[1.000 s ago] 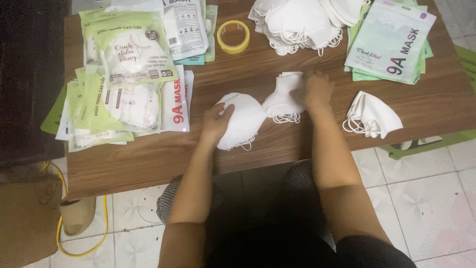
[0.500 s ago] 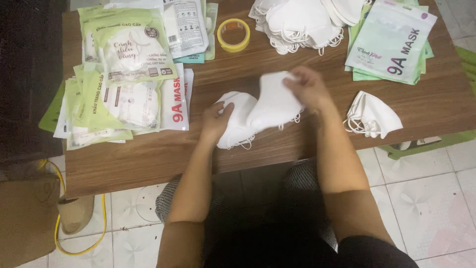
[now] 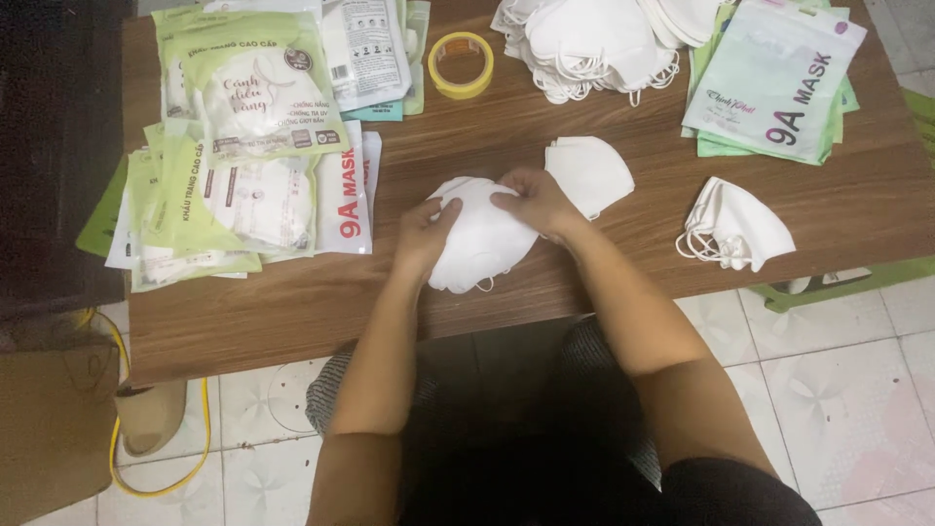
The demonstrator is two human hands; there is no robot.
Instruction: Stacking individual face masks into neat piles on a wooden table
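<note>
Both hands are working on a small stack of white masks [image 3: 479, 239] that is lying near the front edge of the brown tabletop [image 3: 604, 292], about in the middle. The left hand [image 3: 426, 232] is resting on the left side of the stack, with its grip closed lightly on the edge of the top mask. The right hand [image 3: 536, 200] is pinching the upper right edge of the same stack with the fingers closed on it. Just behind the right hand, a folded white mask [image 3: 592, 171] is lying flat. To the right, well apart from the hands, another white mask with ear loops [image 3: 735, 237] is lying alone. At the back, a big pile of loose masks [image 3: 594, 39] is sitting beside a roll of yellow tape [image 3: 461, 64]. Green and white mask packets [image 3: 243, 146] are covering the left side, and more packets [image 3: 779, 83] are lying at the right back corner.
</note>
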